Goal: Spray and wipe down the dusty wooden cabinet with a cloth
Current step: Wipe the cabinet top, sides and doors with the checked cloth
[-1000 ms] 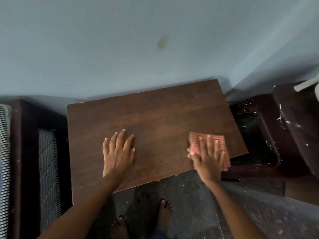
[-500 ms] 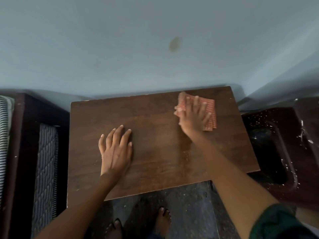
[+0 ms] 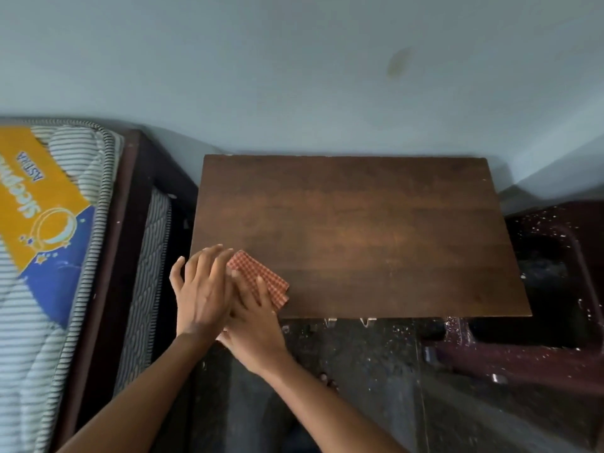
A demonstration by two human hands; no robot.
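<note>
the wiping step is in hand: the right hand (image 3: 253,325), fingers flat and spread, presses the checked cloth (image 3: 261,277) onto the cabinet top (image 3: 376,230) at its 8 o'clock corner. the left hand (image 3: 199,294), fingers straight, lies against the right and holds nothing. next, i judge, comes a firm sweep toward 3 o'clock. round the brown top: pale wall (image 3: 294,76) at 12, mattress (image 3: 26,338) at 9, speckled floor (image 3: 359,371) at 6.
</note>
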